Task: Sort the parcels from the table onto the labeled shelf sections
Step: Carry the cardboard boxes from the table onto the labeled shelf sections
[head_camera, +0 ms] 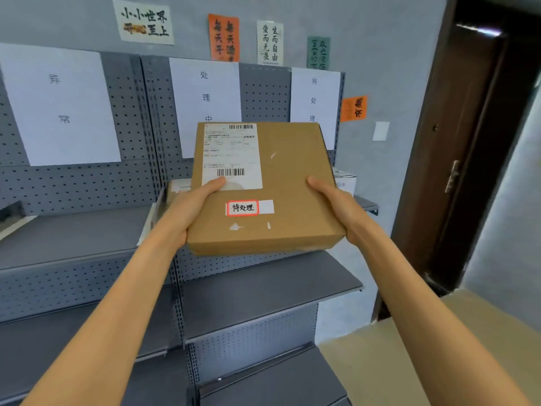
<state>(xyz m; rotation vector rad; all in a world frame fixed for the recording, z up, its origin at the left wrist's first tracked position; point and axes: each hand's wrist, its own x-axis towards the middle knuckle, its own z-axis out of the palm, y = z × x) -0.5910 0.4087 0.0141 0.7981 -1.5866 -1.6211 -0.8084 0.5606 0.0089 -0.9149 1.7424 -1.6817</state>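
Two hands, left hand [187,212], right hand [336,206], gripping cardboard parcel [289,183], before grey shelf [263,282]

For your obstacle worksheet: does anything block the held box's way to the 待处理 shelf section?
Nothing visible blocks it, though the cardboard box hides most of that shelf below the 待处理 sign; a white parcel already sits there.

The brown cardboard parcel [281,183] bears a white barcoded shipping label [231,156] and red-bordered sticker [242,208]; the pegboard shelf [87,238] is grey.
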